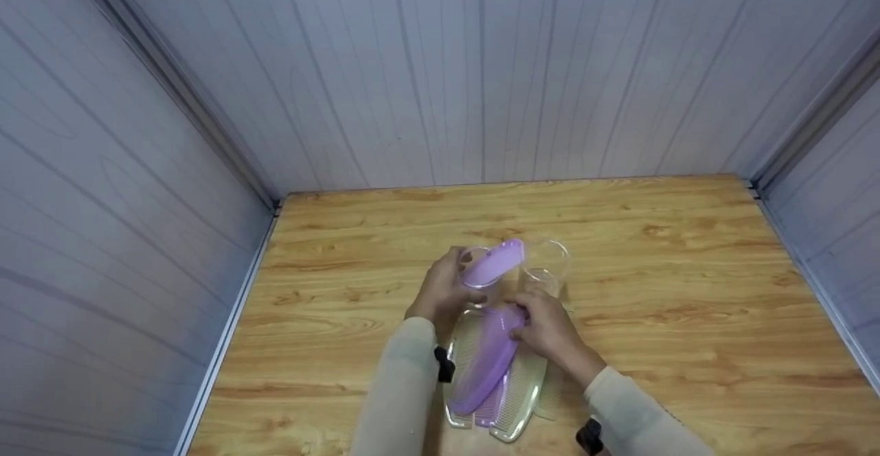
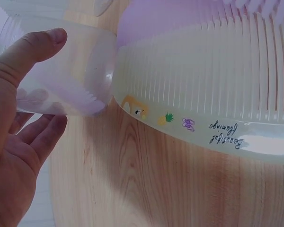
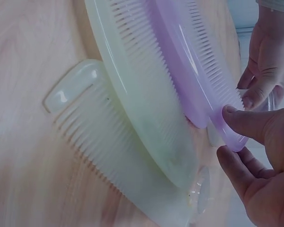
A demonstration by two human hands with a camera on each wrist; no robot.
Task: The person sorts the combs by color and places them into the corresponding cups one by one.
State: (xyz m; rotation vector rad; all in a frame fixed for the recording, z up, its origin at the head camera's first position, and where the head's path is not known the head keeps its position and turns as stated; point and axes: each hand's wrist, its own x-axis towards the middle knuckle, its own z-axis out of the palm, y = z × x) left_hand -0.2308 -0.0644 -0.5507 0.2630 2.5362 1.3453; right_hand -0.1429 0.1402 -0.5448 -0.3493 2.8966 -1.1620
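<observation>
My left hand grips a clear plastic cup, its thumb on one side and fingers round the other. A purple comb stands tilted inside that cup, its upper end above the rim. With thumb and fingertips my right hand pinches the end of another purple comb, which slants over the pile. Beneath it lie one more purple comb and several pale green combs, overlapping each other. Printed lettering and small pictures mark the spine of one green comb.
Just right of the held cup is a second clear cup, beyond my right hand. The wood-grain tabletop meets a pale panel wall at the back, with more panels on the left and right.
</observation>
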